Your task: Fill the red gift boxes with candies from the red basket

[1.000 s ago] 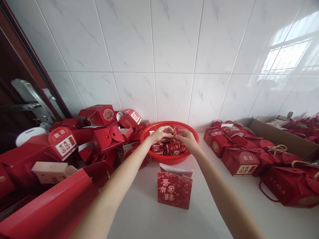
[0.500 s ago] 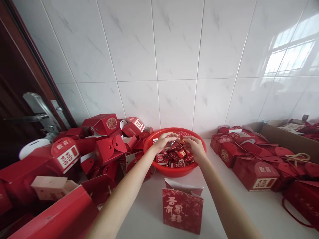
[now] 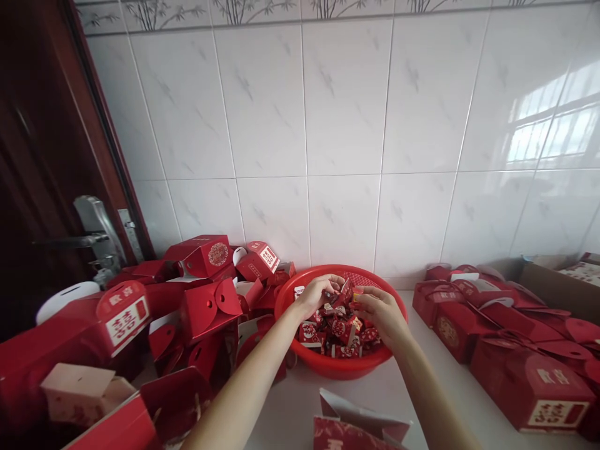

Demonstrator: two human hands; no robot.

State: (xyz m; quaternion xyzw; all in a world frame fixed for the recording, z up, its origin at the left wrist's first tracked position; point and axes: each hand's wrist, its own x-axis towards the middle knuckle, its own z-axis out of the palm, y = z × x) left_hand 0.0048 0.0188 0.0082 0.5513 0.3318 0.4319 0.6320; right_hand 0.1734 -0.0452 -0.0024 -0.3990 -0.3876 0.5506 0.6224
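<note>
A red plastic basket stands against the tiled wall, filled with red wrapped candies. Over its left half, my left hand has its fingers curled around small red wrapped candies. My right hand is over the right side, fingers bent and closed together at a small red and yellow packet. Below the basket, near the bottom edge of the view, an upright red paper bag stands with its top open.
Red cardboard boxes are piled at the left, beside a dark door with a metal handle. Closed red gift boxes stand in rows at the right. Behind them is a brown carton.
The view has tilted up and moved nearer, so the basket looks larger and the paper bag is now cut off at the bottom. Both hands remain over the candies with their fingers slightly shifted.
</note>
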